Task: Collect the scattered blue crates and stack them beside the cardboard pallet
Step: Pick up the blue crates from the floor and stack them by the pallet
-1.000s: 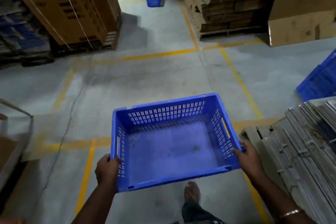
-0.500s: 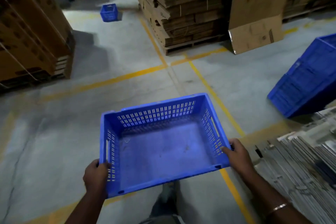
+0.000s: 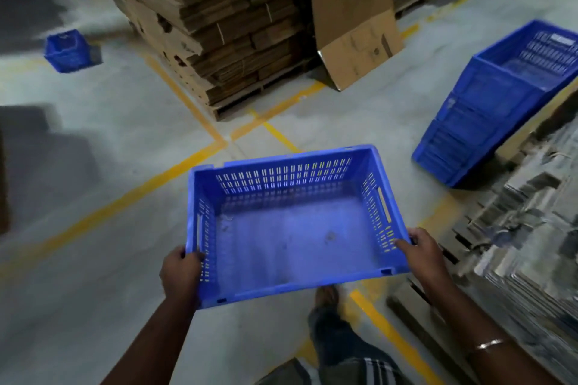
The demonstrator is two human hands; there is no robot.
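- The left hand (image 3: 180,272) has its fingers curled round the near left corner of the crate (image 3: 294,225), the thumb lying over the rim.
- The right hand (image 3: 420,255) grips the near right corner the same way, fingers clamped on the side wall just below the slotted handle; a thin bangle (image 3: 489,344) sits on that wrist.
- The crate is blue, open side up and held level above the floor (image 3: 93,306), with nothing in it (only a few specks on its bottom).
- Below the crate's near edge a foot (image 3: 327,295) and a dark trouser leg show.
- To the right, a stack of blue crates (image 3: 497,106) stands on the floor, leaning in the view, just beside flat sheets of cardboard (image 3: 531,244) piled at the right edge.
- Far and centre, a tall pile of flattened cartons (image 3: 225,19) rests on a wooden pallet; a loose sheet (image 3: 356,37) leans against it.
- Far left, a small blue crate (image 3: 67,50) sits alone on the floor, well apart from the others.
- Yellow lines (image 3: 131,197) cross the grey floor.
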